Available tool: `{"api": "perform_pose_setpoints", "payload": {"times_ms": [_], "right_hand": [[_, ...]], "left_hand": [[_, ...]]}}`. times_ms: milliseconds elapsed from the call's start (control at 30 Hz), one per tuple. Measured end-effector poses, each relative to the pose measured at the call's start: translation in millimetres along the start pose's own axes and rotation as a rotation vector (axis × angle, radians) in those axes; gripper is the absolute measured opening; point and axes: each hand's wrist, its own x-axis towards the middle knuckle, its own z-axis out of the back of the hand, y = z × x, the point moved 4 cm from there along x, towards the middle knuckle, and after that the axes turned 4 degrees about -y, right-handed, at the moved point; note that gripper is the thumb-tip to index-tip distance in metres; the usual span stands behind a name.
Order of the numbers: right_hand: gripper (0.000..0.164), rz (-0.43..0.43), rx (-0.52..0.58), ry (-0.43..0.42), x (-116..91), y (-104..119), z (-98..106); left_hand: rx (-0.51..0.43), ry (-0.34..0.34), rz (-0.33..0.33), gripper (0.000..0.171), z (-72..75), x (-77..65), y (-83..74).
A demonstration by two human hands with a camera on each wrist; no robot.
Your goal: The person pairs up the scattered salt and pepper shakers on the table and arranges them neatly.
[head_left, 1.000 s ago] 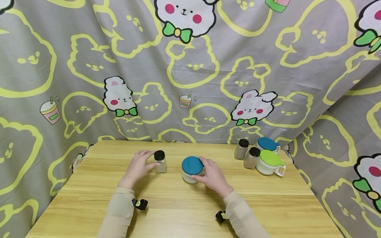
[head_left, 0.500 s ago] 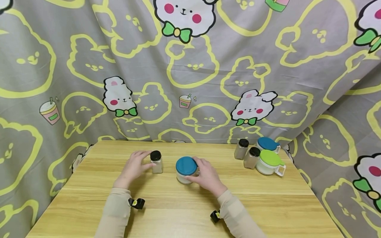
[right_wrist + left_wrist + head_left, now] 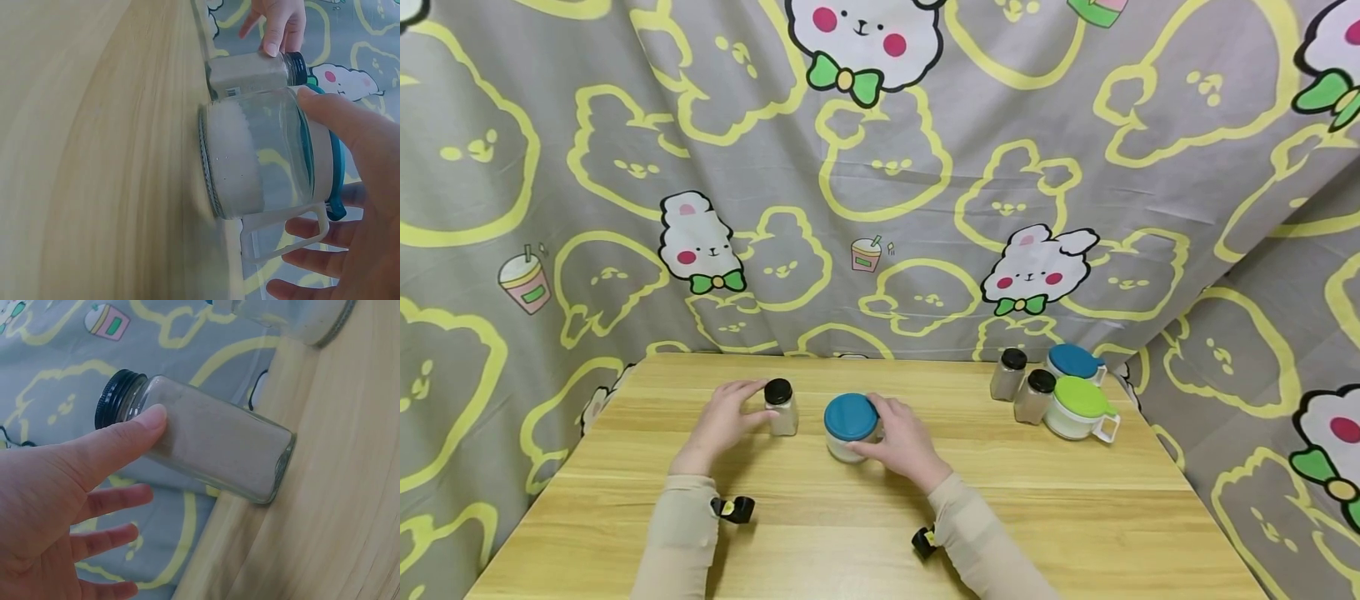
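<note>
My left hand [image 3: 721, 423] pinches a square glass spice jar [image 3: 784, 417] with a black screw lid, the thumb on its near side below the lid. Pale grey-beige powder fills most of the jar, as the left wrist view shows [image 3: 215, 440]. My right hand [image 3: 908, 442] holds a round glass seasoning jar [image 3: 852, 418] by its upper part, thumb on one side and fingers on the other. That jar has a blue lid and a white handle [image 3: 284, 250]; white grains fill its lower part. Both jars stand upright at the tabletop, a small gap between them.
At the back right of the wooden table [image 3: 820, 533] stand two more black-lidded spice jars [image 3: 1007, 379], a green-lidded seasoning jar [image 3: 1078, 408] and another blue-lidded one [image 3: 1073, 361]. A patterned grey curtain [image 3: 910, 192] hangs behind the table and along its sides.
Both hands have moved left across the table, carrying the spice jar and the blue-lidded seasoning jar with them. The group of jars at the back right has stayed put.
</note>
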Motion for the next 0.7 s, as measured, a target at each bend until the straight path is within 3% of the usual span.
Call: {"api": "perform_pose_setpoints", "payload": {"times_ms": [700], "right_hand": [[0.084, 0.024, 0.006, 0.016, 12, 24, -16]], "left_hand": [[-0.058, 0.020, 0.041, 0.067, 17.4, -8.5, 16.0]]}}
